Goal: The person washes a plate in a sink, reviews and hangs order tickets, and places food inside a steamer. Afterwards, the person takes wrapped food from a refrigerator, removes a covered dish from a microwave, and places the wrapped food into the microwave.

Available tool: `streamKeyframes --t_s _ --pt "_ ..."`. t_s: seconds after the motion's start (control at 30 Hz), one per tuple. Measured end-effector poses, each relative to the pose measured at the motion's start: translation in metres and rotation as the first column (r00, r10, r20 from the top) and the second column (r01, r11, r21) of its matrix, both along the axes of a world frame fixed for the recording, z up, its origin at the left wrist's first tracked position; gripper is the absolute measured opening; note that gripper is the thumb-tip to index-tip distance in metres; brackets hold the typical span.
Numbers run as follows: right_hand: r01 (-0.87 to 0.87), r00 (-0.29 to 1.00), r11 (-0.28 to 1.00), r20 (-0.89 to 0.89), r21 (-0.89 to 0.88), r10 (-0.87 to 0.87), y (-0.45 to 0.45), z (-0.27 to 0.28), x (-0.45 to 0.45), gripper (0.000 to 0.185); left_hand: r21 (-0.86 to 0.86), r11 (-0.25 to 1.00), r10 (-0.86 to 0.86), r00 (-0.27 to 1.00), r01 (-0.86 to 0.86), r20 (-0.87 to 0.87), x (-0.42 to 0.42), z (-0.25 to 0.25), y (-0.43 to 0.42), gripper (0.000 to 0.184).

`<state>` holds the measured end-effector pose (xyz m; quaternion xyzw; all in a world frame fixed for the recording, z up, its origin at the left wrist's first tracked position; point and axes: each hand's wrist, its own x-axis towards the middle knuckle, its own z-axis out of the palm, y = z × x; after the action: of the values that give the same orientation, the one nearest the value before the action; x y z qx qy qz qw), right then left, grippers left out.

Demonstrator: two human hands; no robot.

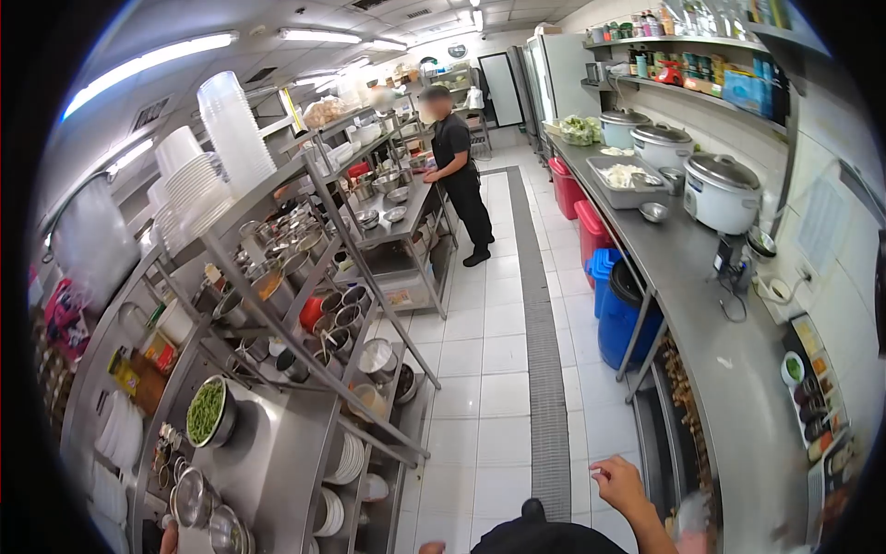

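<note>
My right hand (618, 484) hangs low over the tiled floor, left of the long steel counter (734, 406). Its fingers are loosely curled, with nothing visible in them. Of my left hand (432, 547) only a small patch shows at the bottom edge, so its fingers are hidden. It is nearest to the steel rack, where stacked white plates (347, 460) stand on a lower shelf. A bowl of cut green vegetables (209, 412) sits on the steel table (268, 452) further left, with metal bowls (194, 496) near it. A fingertip (169, 537) shows at that table's lower edge; whose it is, I cannot tell.
A person in dark clothes (452, 157) stands at a worktable ahead on the left. A drain grate (540, 323) runs along the white tiled aisle. Blue bins (628, 319) and red bins (592, 235) stand under the right counter, which bears rice cookers (724, 198) and a tray (628, 194).
</note>
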<state>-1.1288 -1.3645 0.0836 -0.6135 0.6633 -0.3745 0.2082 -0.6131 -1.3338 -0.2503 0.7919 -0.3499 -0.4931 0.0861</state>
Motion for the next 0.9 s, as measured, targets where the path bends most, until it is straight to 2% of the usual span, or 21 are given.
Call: streamKeyframes --t_s 0.03,0.07,0.1,0.13,0.17,0.23,0.33,0.4,0.47,0.53,0.57,0.6,0.63,0.67,0.7,0.77,0.83,0.9 --pt "0.014 1.0 1.0 -0.015 0.001 -0.014 -0.028 0.002 -0.003 0.016 -0.061 0.996 -0.065 0.998 0.065 0.005 -0.013 -0.001 -0.061 0.029" --pt "0.01 1.0 1.0 -0.014 0.002 -0.01 -0.056 0.004 -0.006 0.016 -0.24 0.917 -0.266 0.937 0.319 0.229 -0.027 -0.002 -0.121 0.032" --pt "0.01 1.0 1.0 -0.008 -0.002 -0.01 -0.08 0.005 -0.006 0.015 -0.36 0.875 -0.258 0.941 0.324 0.221 -0.043 0.005 -0.178 0.034" --pt "0.009 1.0 1.0 0.0 -0.002 -0.009 -0.103 0.005 -0.006 0.015 -0.328 0.879 -0.267 0.927 0.347 0.264 -0.061 0.021 -0.234 0.038" --pt "0.003 1.0 1.0 0.006 0.007 -0.003 -0.126 0.003 -0.006 0.015 -0.342 0.867 -0.297 0.928 0.361 0.226 -0.088 0.063 -0.28 0.045" --pt "0.032 0.994 0.999 0.101 -0.015 -0.031 -0.179 -0.001 -0.008 0.014 -0.442 0.841 -0.256 0.95 0.311 0.181 -0.133 0.117 -0.369 0.034" --pt "-0.017 0.996 0.998 0.093 0.052 0.012 -0.26 -0.01 -0.013 0.014 -0.523 0.805 -0.263 0.958 0.281 0.11 -0.17 0.163 -0.469 0.029" --pt "-0.034 0.991 0.998 0.127 0.05 0.028 -0.321 -0.027 -0.019 0.013 -0.557 0.787 -0.273 0.959 0.266 0.073 -0.177 0.16 -0.524 0.029" --pt "-0.085 0.991 0.984 0.117 0.155 0.067 -0.383 -0.031 -0.026 0.013 -0.577 0.76 -0.296 0.95 0.299 0.102 -0.166 0.134 -0.559 0.032" --pt "-0.139 0.985 0.978 0.119 0.156 0.121 -0.451 -0.041 -0.039 0.014 -0.378 0.855 -0.27 0.927 0.355 0.261 -0.142 0.109 -0.576 0.037" --pt "-0.14 0.985 0.976 0.129 0.168 0.119 -0.489 -0.036 -0.045 0.014 -0.281 0.884 -0.271 0.9 0.373 0.343 -0.119 0.079 -0.576 0.04" --pt "-0.141 0.984 0.973 0.138 0.182 0.116 -0.526 -0.031 -0.051 0.014 -0.172 0.946 -0.213 0.928 0.274 0.305 -0.094 0.051 -0.566 0.037" --pt "-0.153 0.981 0.971 0.144 0.181 0.128 -0.563 -0.025 -0.056 0.014 -0.005 1.0 -0.021 0.996 0.021 0.084 -0.077 0.047 -0.553 0.039" --pt "-0.163 0.979 0.975 0.143 0.147 0.143 -0.6 -0.019 -0.06 0.014 0.207 0.954 0.23 0.973 -0.219 -0.029 -0.062 0.046 -0.542 0.041" --pt "-0.173 0.978 0.978 0.142 0.117 0.156 -0.637 -0.012 -0.061 0.014 0.293 0.897 0.354 0.935 -0.331 -0.028 -0.057 0.051 -0.535 0.04" --pt "-0.221 0.969 0.971 0.131 0.092 0.208 -0.706 0.003 -0.061 0.013 0.238 0.882 0.413 0.911 -0.406 0.025 -0.057 0.066 -0.542 0.04" --pt "-0.303 0.951 0.953 0.057 -0.005 0.303 -0.77 0.018 -0.057 0.012 0.181 0.88 0.442 0.896 -0.44 0.031 -0.062 0.069 -0.561 0.04" --pt "-0.363 0.929 0.932 0.062 -0.021 0.364 -0.825 0.028 -0.045 0.012 0.139 0.872 0.472 0.882 -0.468 0.01 -0.072 0.068 -0.589 0.04"
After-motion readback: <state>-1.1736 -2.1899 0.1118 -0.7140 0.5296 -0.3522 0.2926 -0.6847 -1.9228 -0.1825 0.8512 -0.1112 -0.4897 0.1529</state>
